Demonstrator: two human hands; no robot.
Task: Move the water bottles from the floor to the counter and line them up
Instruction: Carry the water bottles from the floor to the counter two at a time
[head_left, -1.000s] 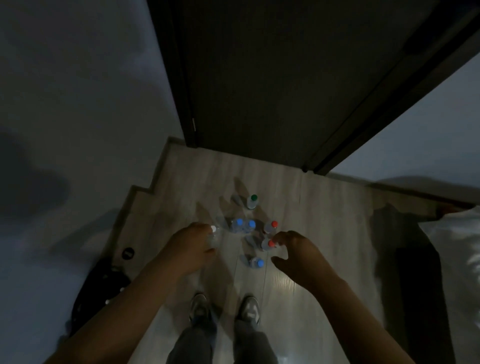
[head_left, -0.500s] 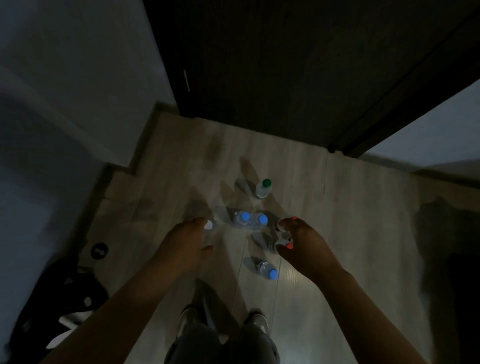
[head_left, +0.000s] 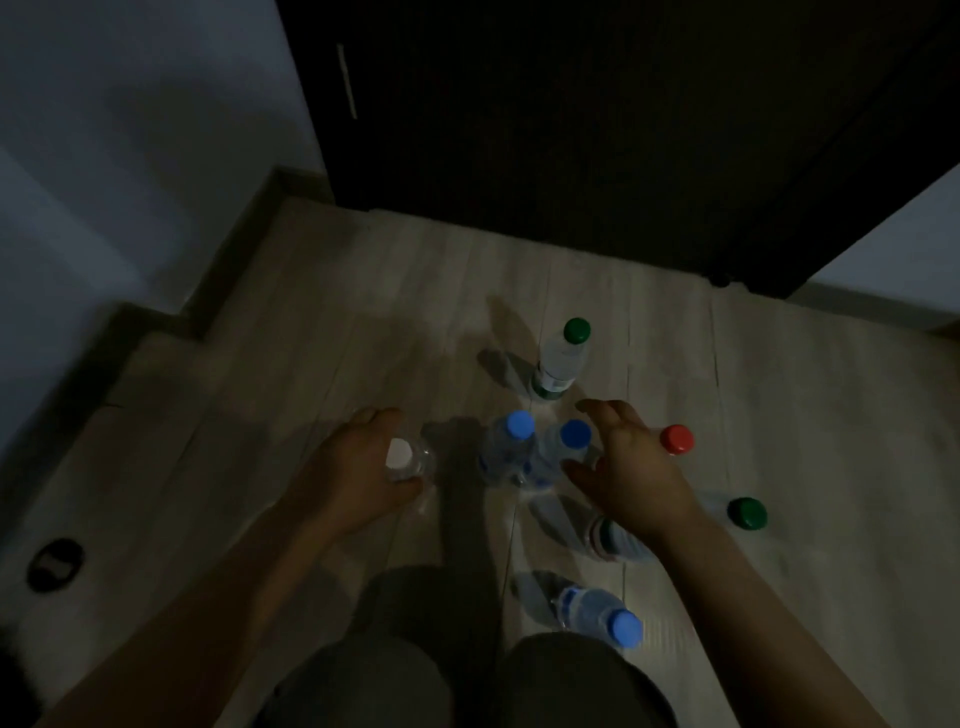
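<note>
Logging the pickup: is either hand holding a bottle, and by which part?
The left hand grips the white-capped bottle around its shoulder, just below the cap. The right hand is spread open and holds nothing.

The person's left hand (head_left: 358, 467) and right hand (head_left: 628, 478) are bare, and so are both forearms (head_left: 769, 613) behind them, as far back as they show. Nearer the body, the legs wear plain, dull grey trousers (head_left: 374, 670).
</note>
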